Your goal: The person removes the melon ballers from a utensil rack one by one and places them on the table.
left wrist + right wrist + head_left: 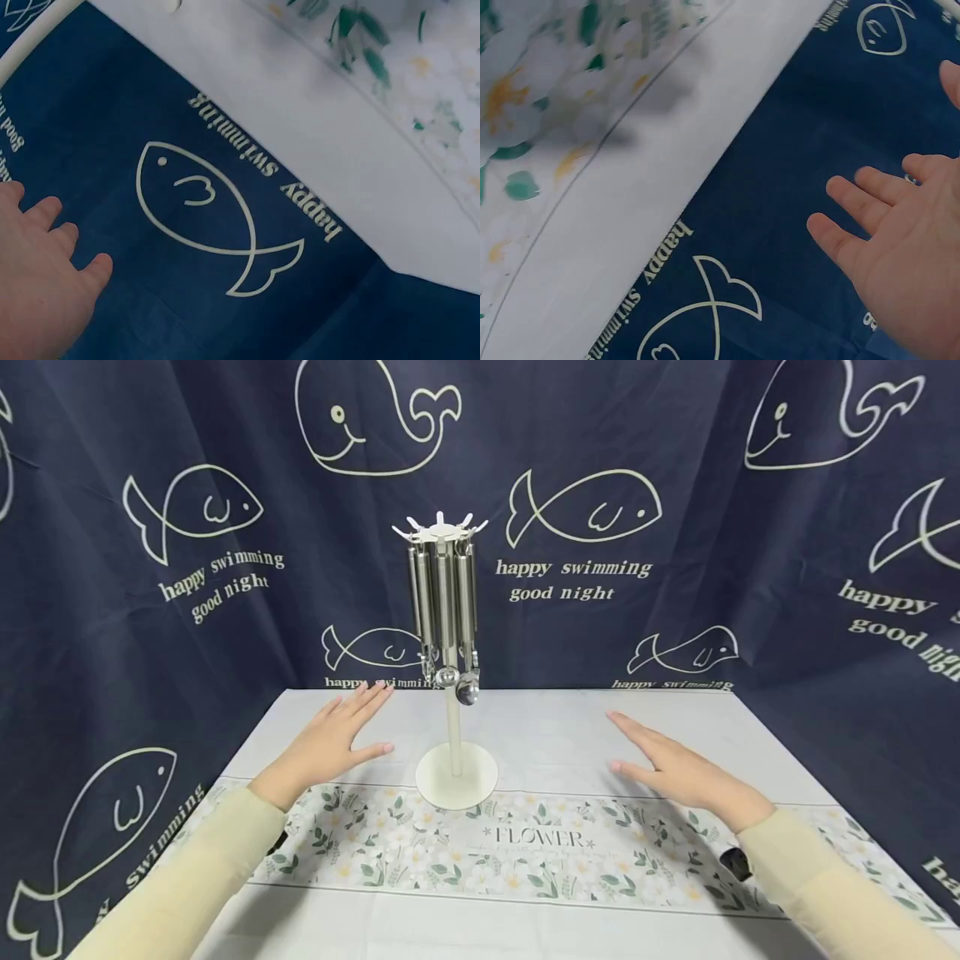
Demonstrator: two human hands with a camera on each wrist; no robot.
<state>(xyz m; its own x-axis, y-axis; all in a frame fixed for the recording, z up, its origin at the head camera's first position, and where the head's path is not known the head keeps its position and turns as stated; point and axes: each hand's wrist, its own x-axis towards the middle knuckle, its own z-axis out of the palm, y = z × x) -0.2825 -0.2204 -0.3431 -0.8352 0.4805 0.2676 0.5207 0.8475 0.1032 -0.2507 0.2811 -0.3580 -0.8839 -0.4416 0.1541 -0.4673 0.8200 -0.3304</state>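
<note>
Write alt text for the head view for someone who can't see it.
A white stand hung with metal-handled utensils rises from a white-covered table, between a person's left hand and right hand, neither holding anything. A floral band reading FLOWER crosses the table; behind hangs a navy curtain printed with pale fish and whales.

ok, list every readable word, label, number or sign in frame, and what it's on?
"happy swimming": navy-blue fabric backdrop with cream fish drawings, repeated, some copies cut off
"good night": same backdrop, repeated
"FLOWER": white table cover with a printed floral band, a small star-like mark either side
Fine line under "FLOWER": too small and blurred to read
White round-based rack, silver-handled utensils: no lettering visible
</note>
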